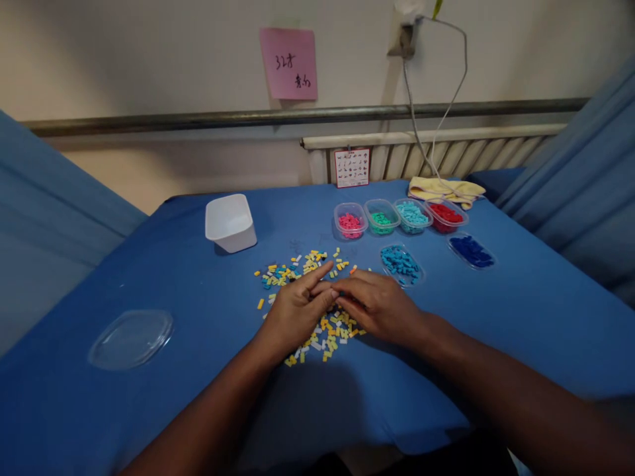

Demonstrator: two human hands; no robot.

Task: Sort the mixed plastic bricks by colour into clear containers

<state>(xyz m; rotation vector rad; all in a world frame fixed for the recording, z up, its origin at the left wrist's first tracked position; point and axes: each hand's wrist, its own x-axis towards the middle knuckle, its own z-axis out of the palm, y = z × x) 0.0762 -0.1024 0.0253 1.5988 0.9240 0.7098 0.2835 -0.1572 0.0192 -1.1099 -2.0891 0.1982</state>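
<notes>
My left hand (296, 311) and my right hand (384, 303) meet over a loose pile of small plastic building bricks (333, 334), mostly yellow with some white, orange and teal. The left thumb and fingers are pinched together, with the index finger stretched out. Its fingertips touch those of my right hand, which are also closed in a pinch. A tiny dark teal bit shows between the fingertips, too small and covered to name. Right of the pile, a clear lid (415, 276) bears teal bricks (399, 260).
Clear tubs hold pink (350, 223), green (381, 222), light blue (412, 214) and red bricks (446, 213). Dark blue bricks (470, 251) lie on another lid. A white bin (239, 240), an empty clear lid (131, 339), a yellow cloth (441, 188) and a picture card (352, 168) surround them.
</notes>
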